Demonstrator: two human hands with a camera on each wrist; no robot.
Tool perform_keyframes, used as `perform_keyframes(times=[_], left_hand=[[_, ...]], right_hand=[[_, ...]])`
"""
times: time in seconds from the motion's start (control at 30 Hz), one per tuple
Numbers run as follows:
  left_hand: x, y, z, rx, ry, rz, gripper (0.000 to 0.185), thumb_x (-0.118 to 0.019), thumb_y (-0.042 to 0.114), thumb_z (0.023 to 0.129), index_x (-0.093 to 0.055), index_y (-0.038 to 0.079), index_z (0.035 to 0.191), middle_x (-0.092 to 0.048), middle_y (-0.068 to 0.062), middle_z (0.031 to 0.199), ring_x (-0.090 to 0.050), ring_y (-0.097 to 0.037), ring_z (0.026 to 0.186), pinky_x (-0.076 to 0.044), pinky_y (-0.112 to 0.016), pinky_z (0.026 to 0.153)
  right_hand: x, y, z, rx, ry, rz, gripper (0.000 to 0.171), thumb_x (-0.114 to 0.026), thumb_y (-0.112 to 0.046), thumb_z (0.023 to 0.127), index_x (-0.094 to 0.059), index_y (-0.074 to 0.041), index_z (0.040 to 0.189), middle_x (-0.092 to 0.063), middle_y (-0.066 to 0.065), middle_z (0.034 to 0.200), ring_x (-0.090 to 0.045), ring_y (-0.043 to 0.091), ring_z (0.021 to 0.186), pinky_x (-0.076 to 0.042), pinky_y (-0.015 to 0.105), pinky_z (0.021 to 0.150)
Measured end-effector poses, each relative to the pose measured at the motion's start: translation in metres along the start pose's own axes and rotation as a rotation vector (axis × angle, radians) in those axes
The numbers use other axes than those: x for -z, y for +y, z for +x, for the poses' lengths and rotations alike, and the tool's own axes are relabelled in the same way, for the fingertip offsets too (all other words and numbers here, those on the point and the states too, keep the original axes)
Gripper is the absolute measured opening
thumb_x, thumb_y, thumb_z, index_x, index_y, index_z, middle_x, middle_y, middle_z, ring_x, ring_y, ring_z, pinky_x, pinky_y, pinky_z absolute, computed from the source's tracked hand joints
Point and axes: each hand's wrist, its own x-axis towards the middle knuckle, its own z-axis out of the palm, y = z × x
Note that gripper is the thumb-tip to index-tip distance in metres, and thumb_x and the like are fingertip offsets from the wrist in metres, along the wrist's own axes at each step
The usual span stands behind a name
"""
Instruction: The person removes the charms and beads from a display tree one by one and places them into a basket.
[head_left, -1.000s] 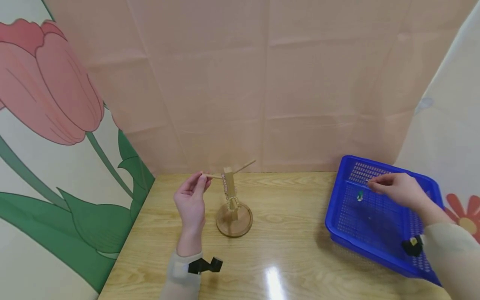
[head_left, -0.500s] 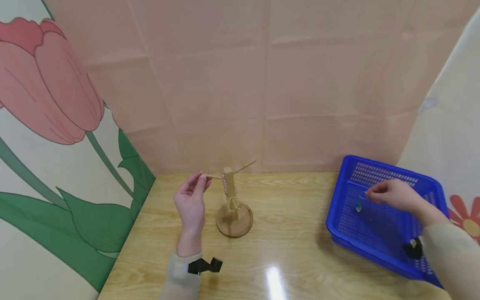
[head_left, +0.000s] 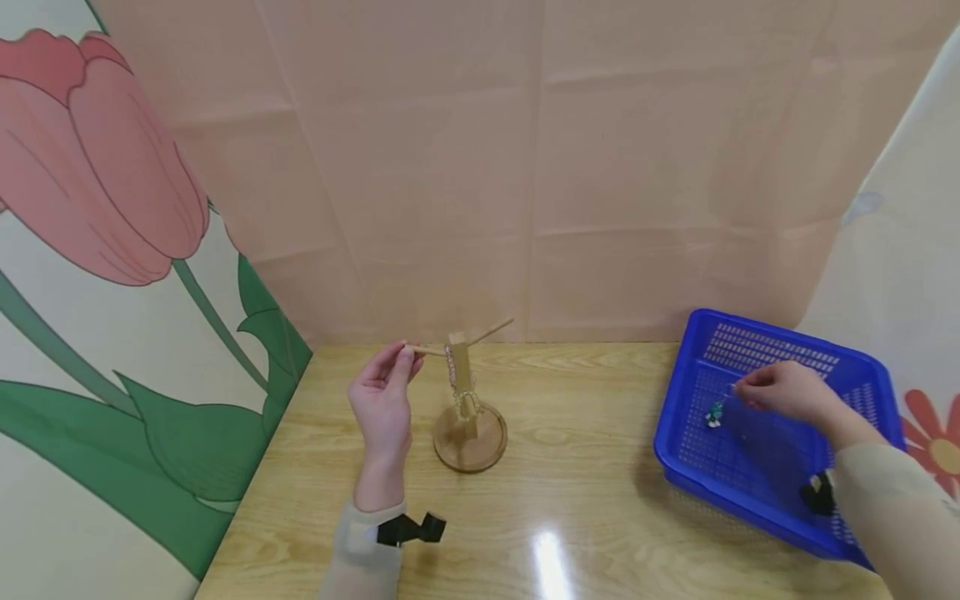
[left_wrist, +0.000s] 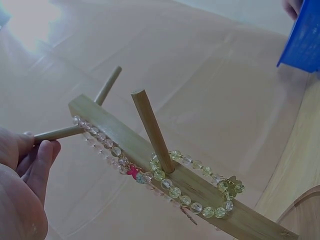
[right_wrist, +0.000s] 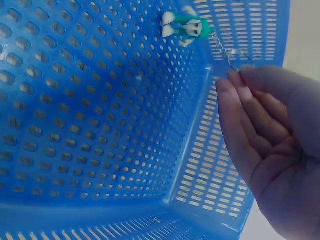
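A small wooden stand [head_left: 467,400] with slanted pegs stands on the table, and a string of pale beads [head_left: 454,385] hangs down its post. My left hand [head_left: 405,355] pinches the tip of the stand's left peg [left_wrist: 60,133]. In the left wrist view the beads [left_wrist: 185,192] loop round another peg of the stand [left_wrist: 150,125]. My right hand [head_left: 741,390] reaches into the blue basket [head_left: 757,508]. Its fingertips [right_wrist: 235,82] pinch the metal ring [right_wrist: 238,55] of a small green and white charm [right_wrist: 184,27], which hangs on a short chain just left of the hand [head_left: 713,414].
The light wooden table [head_left: 585,467] is closed in by a pink backdrop and flower-printed side panels. The basket's perforated floor [right_wrist: 100,125] is otherwise bare. Black wrist mounts sit on both sleeves.
My right hand has dropped a little lower inside the basket, and the charm has sunk with it. The left hand and the stand have not moved.
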Motion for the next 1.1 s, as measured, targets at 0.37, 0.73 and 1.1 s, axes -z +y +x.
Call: perform_keyframes(times=[0.37,0.73,1.1], left_hand=[[0.001,0.000,-0.001,0.014,0.004,0.018,0.014,-0.074,0.000,0.100,-0.076,-0.006,0.113,-0.076,-0.025,0.108,-0.078,-0.020,0.093,-0.067,-0.036,0.091],[0.001,0.001,-0.002,0.019,0.006,0.002,0.017,-0.075,0.000,0.100,-0.075,-0.008,0.115,-0.075,-0.028,0.109,-0.078,-0.020,0.094,-0.067,-0.036,0.091],[0.000,-0.001,-0.002,-0.010,0.005,-0.023,0.015,-0.075,-0.004,0.098,-0.076,-0.010,0.112,-0.079,-0.011,0.098,-0.078,-0.017,0.088,-0.068,-0.034,0.086]], right_hand=[[-0.006,0.014,0.002,-0.021,0.054,-0.018,0.028,-0.072,-0.025,0.103,-0.079,0.002,0.100,-0.074,0.000,0.079,-0.066,0.017,0.075,-0.058,0.039,0.068],[-0.008,0.023,0.003,-0.010,0.195,-0.027,0.036,-0.067,-0.017,0.104,-0.069,0.012,0.126,-0.069,0.038,0.119,-0.060,0.064,0.111,-0.053,0.075,0.087],[0.003,0.013,-0.005,-0.065,0.163,0.063,0.056,-0.054,-0.037,0.113,-0.063,0.013,0.137,-0.074,0.031,0.116,-0.067,0.056,0.109,-0.057,0.073,0.086]])
